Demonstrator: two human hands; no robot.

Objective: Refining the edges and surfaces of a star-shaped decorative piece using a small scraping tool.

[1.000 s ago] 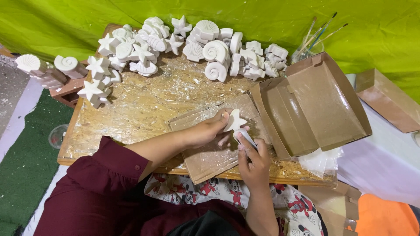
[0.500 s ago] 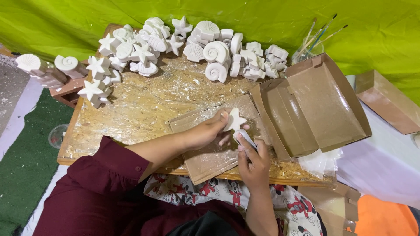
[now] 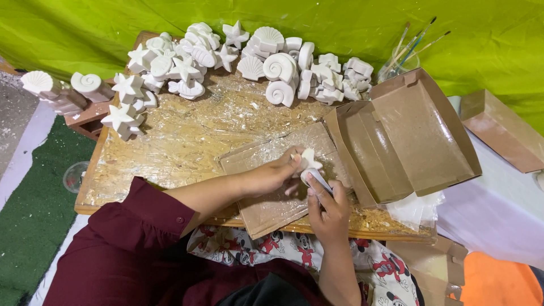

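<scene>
- The left hand pinches a small white plaster star by its edge; the star stays over the brown cardboard sheet near the front edge of the chipboard bench, where it was a second ago.
- The right hand is closed round a thin pale tool whose tip meets the star's lower side; what kind of tool it is cannot be told.
- Across the last second, the star has turned only slightly between the fingers and neither hand has travelled, so the work on this one piece looks ongoing, not finished.
- Heaps of white plaster shells and stars lie untouched along the far edge.
- An open brown cardboard box stands at the right edge, with paintbrushes in a clear jar behind it.
</scene>
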